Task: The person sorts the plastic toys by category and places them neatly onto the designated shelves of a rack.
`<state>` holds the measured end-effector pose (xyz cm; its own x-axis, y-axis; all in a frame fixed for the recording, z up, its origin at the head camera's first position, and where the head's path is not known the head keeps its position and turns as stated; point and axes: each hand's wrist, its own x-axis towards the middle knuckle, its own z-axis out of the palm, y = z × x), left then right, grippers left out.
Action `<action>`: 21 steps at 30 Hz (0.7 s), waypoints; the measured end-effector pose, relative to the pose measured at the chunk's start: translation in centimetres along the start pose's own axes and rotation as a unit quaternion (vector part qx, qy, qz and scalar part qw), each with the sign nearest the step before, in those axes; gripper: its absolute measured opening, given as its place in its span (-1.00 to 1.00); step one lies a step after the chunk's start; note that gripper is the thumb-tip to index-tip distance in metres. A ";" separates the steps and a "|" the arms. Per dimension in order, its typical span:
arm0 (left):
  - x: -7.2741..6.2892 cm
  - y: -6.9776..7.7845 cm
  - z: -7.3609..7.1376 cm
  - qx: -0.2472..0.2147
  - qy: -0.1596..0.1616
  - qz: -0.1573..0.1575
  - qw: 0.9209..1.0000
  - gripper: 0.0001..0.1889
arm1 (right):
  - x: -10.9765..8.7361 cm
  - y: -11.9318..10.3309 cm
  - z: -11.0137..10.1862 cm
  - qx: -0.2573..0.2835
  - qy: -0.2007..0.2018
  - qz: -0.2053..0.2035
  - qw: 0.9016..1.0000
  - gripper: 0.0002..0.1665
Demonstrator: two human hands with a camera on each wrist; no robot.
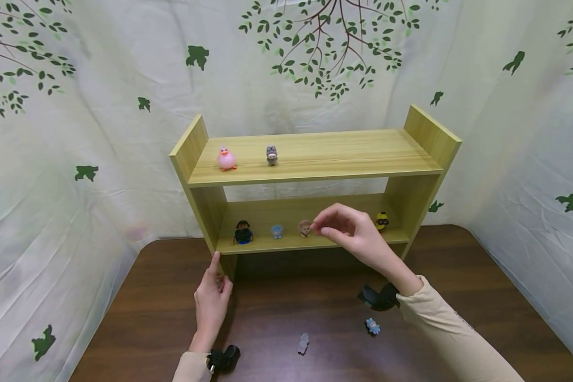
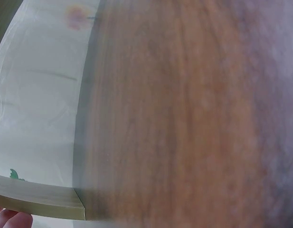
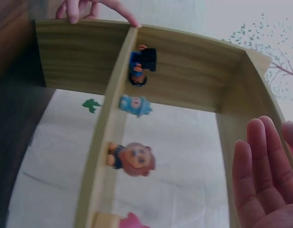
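Note:
My right hand (image 1: 355, 233) is raised before the lower level of a wooden shelf unit (image 1: 315, 178), near a lion-like toy figure (image 1: 304, 228). Nothing shows between its curved fingers and thumb; the right wrist view shows them apart. A pink figure (image 3: 132, 221) beyond the lion is hidden by this hand in the head view. To the left stand a small blue figure (image 1: 277, 231) and a dark-haired figure (image 1: 243, 233). My left hand (image 1: 211, 300) touches the front edge of the left side panel, index finger extended to the shelf corner.
A pink duck (image 1: 226, 159) and a grey figure (image 1: 271, 155) stand on the top level. A yellow-and-black figure (image 1: 382, 220) is at the lower level's right end. On the brown table (image 1: 138, 318) lie a pale grey figure (image 1: 303, 344) and a blue figure (image 1: 372, 326).

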<state>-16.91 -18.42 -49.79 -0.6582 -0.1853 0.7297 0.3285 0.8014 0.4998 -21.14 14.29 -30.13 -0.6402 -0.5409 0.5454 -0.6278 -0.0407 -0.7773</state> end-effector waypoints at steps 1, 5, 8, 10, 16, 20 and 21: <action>0.0 0.0 0.0 0.000 0.000 0.001 1.000 -0.11 | -0.2 0.1 0.1 -0.001 0.000 0.004 1.000 -0.79; 0.0 0.0 0.0 0.001 0.000 0.004 1.000 -0.10 | -0.9 0.6 0.5 -0.006 0.000 0.024 1.000 -0.79; 0.0 0.0 0.0 0.000 0.000 0.004 1.000 -0.09 | -1.4 1.0 0.7 -0.004 -0.001 0.040 0.999 -0.80; 0.0 0.0 0.0 0.000 0.000 0.003 1.000 -0.09 | -1.7 1.3 0.9 0.001 -0.002 0.050 0.999 -0.81; 0.0 0.0 0.0 0.002 -0.002 0.004 1.000 -0.09 | -2.6 2.3 1.7 0.025 -0.008 0.066 0.997 -0.84; 0.0 0.1 -0.1 0.004 -0.004 0.005 1.000 -0.10 | -3.3 3.1 2.3 0.029 -0.017 0.069 0.997 -0.83; 0.0 0.1 -0.1 0.005 -0.005 0.005 1.000 -0.10 | -3.4 3.3 2.4 0.030 -0.019 0.071 0.997 -0.82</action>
<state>-16.80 -18.44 -49.67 -0.6616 -0.1711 0.7301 0.3291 0.8085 0.4878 -19.93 13.98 -35.30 -0.7028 -0.5764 0.4170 -0.5039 -0.0104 -0.8637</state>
